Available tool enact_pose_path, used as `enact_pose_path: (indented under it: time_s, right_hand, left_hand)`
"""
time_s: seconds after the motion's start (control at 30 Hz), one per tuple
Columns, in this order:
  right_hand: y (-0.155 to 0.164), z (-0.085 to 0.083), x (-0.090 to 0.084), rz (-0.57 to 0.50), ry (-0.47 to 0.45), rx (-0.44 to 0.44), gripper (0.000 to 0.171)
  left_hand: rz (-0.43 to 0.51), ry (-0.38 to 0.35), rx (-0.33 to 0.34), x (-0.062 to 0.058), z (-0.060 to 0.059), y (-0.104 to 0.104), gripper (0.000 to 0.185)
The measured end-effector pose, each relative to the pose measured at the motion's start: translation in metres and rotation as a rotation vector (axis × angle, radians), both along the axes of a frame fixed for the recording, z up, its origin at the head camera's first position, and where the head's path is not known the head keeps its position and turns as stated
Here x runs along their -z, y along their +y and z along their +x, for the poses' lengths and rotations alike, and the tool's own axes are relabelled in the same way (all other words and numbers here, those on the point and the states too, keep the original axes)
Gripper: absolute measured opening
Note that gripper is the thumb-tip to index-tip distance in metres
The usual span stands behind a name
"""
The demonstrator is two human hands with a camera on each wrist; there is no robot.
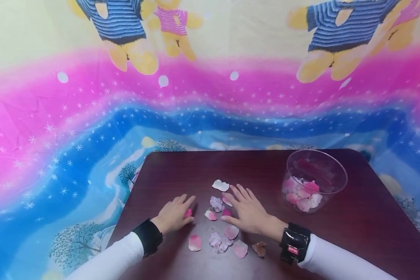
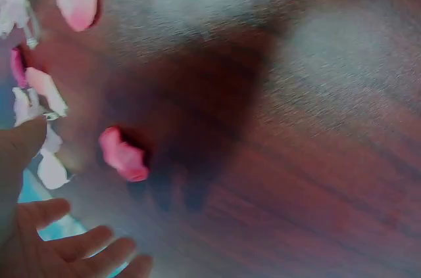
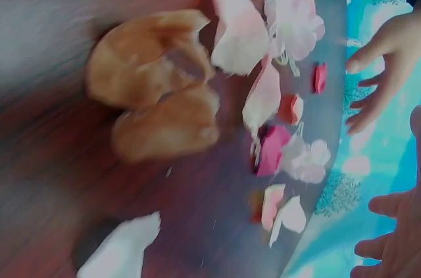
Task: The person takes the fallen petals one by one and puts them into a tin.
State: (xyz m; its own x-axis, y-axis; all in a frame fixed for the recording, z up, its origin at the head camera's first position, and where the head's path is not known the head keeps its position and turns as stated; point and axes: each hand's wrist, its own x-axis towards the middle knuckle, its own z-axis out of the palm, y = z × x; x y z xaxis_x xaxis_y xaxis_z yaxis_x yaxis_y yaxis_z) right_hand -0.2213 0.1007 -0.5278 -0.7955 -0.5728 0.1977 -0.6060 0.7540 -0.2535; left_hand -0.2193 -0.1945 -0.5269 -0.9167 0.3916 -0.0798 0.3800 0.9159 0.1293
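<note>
Both hands flat, released: left hand (image 1: 174, 215) on deep pink petal (image 1: 188, 213), right hand (image 1: 249, 211) at 3 o'clock touching loose petals (image 1: 219, 242). Risk: light petals sliding off tabletop (image 1: 353, 233).

The head view looks forward and down on the table (image 1: 203, 167). Each wrist view hovers close above the tabletop, blurred. All three share the scattered petals (image 1: 217, 203) at six o'clock.

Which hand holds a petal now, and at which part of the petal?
Neither. The left hand lies flat with a dark pink petal by its fingers; the right hand rests spread among loose petals. No fingers curl around anything.
</note>
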Motion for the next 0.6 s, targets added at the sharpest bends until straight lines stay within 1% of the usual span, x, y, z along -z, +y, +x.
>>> enact_pose_path:
  time_s: [0.1,0.17,0.27,0.43,0.6]
  right_hand:
    - [-0.012,0.001,0.003,0.01,-0.015,-0.021,0.079]
    - [-0.021,0.001,0.004,0.027,-0.034,-0.034,0.079]
    - [-0.031,0.002,0.007,0.031,-0.038,-0.06,0.079]
    - [-0.039,0.006,0.011,0.022,-0.023,-0.087,0.079]
    - [-0.041,0.008,0.013,0.044,-0.022,-0.091,0.08]
  left_hand:
    - [0.002,-0.008,-0.015,0.008,0.001,-0.001,0.066]
    - [0.009,0.003,-0.02,0.012,0.001,-0.002,0.059]
    - [-0.003,0.021,-0.023,0.019,0.0,-0.002,0.05]
    - [-0.042,0.074,0.017,0.027,-0.004,-0.001,0.036]
    - [-0.03,0.133,0.068,0.03,-0.005,-0.002,0.014]
